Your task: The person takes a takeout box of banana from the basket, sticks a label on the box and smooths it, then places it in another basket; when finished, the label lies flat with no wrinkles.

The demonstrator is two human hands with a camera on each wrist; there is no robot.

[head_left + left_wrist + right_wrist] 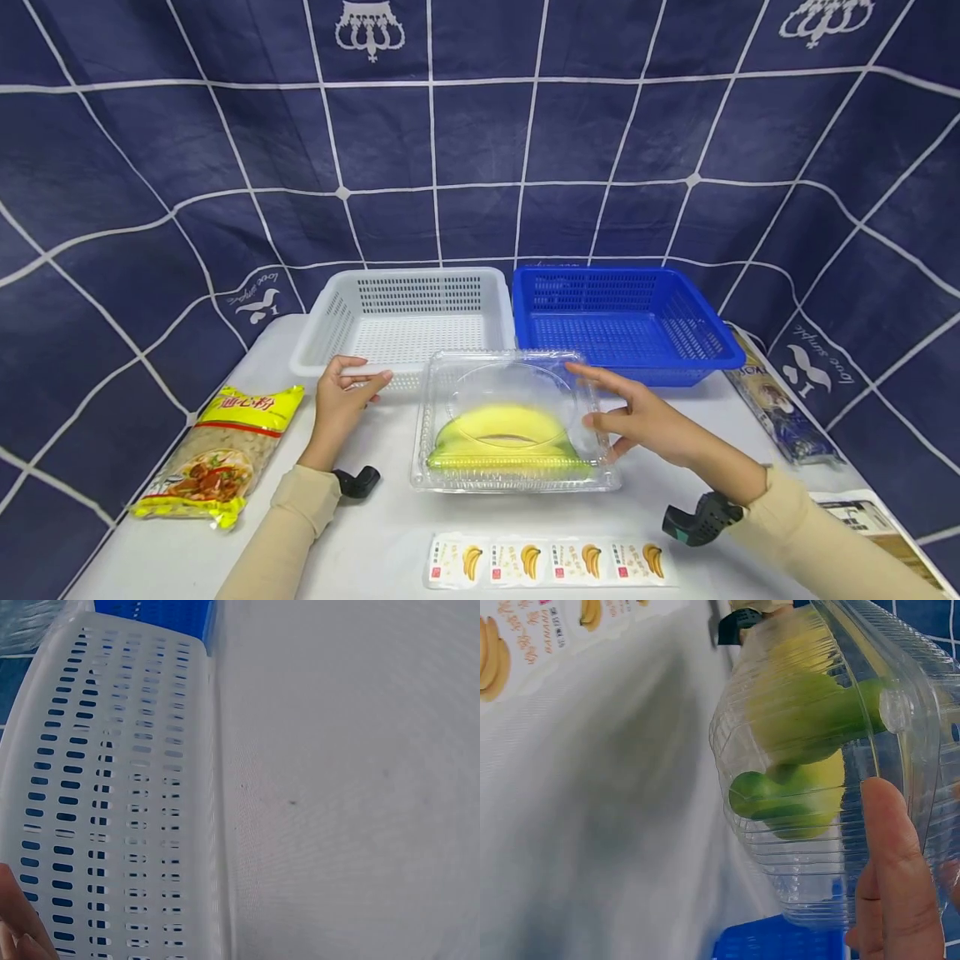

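Observation:
A clear plastic clamshell box (438,392) with yellow bananas (510,429) inside, green at the ends, is in the middle of the head view. My right hand (652,421) grips the box by its right side. In the right wrist view a finger (900,862) lies along the box wall, and the box seems raised off the table. My left hand (341,408) is apart from the box, before the white basket (405,367), its fingers loosely bent around nothing. Only fingertips (22,915) show in the left wrist view; whether they touch the basket I cannot tell.
Beside the white basket stands a blue basket (630,358). A strip of banana labels (551,562) lies at the front. At left is a yellow food bag (217,458); at right, a dark packet (783,408). Blue checked cloth (480,142) encloses the table.

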